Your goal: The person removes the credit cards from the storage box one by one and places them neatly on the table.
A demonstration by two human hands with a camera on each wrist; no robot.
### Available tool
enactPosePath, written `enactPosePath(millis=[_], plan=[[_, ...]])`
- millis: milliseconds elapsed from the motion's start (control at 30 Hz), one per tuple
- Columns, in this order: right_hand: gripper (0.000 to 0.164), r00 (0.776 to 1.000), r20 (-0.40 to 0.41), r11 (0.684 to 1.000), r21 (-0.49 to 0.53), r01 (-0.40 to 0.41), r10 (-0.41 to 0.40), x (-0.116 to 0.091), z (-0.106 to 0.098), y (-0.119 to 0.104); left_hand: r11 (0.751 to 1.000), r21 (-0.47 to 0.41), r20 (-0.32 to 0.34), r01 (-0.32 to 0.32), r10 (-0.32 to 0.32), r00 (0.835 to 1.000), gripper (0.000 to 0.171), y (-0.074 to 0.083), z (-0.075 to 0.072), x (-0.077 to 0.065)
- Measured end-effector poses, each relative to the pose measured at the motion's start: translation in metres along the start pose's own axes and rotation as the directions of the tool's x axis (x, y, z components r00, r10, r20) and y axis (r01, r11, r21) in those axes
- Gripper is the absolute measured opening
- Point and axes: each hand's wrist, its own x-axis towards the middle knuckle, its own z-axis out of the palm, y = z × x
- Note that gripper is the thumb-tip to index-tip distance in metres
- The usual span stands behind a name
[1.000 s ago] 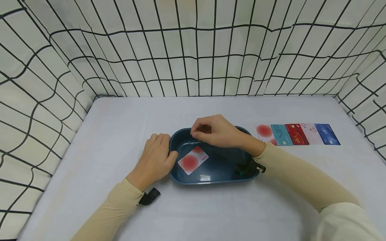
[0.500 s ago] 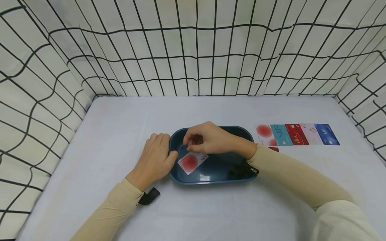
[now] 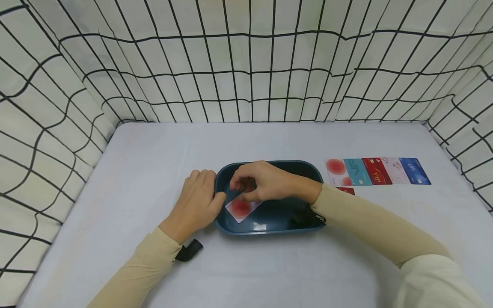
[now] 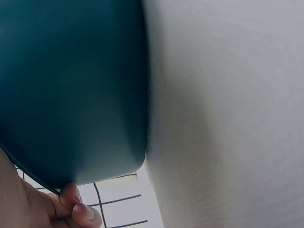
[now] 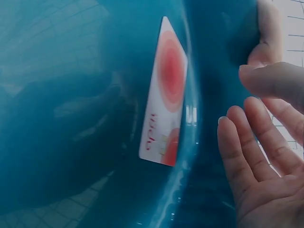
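A dark blue-green plastic basin (image 3: pixel 269 224) sits on the white table. My left hand (image 3: pixel 194 203) grips its left end; in the left wrist view the fingertips (image 4: pixel 84 212) curl over the rim. Inside, a white card with red circles (image 3: pixel 239 209) lies slanted toward the left, and the right wrist view shows the whole card (image 5: pixel 166 95). My right hand (image 3: pixel 265 182) hovers over the basin just above that card, fingers loosely bent and thumb apart. In the right wrist view the right hand (image 5: pixel 266 147) has nothing between its fingers, and a gap separates them from the card.
Right of the basin, several cards lie in a row, from a red-circle card (image 3: pixel 336 167) through a teal card (image 3: pixel 358 172) to a blue card (image 3: pixel 414 171). Another red card (image 3: pixel 348 191) is partly hidden by the right sleeve. Black netting (image 3: pixel 250 72) surrounds the table.
My right hand has moved left and down into the basin, toward the card, now covering part of it. The red card by the sleeve has come into sight. My left hand stays put.
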Motion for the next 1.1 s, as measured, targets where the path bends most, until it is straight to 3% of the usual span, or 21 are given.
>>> enactPosePath(millis=[400, 700, 1100], plan=[[0.043, 0.997, 0.072, 0.997, -0.078, -0.029, 0.035, 0.0045, 0.0034, 0.005, 1.0, -0.014, 0.015, 0.014, -0.013, 1.0, 0.016, -0.0005, -0.0015, -0.0005], [0.046, 0.99, 0.123, 0.992, -0.119, -0.049, 0.064, 0.0048, 0.0057, 0.0074, 1.0, -0.011, 0.007, 0.011, -0.011, 1.0, 0.015, 0.0002, -0.0016, 0.0004], [0.052, 0.965, 0.219, 0.983, -0.148, -0.111, 0.142, 0.0039, 0.0071, 0.0092, 1.0, -0.01, 0.037, 0.03, -0.03, 0.999, 0.017, 0.0003, -0.0017, 0.0002]])
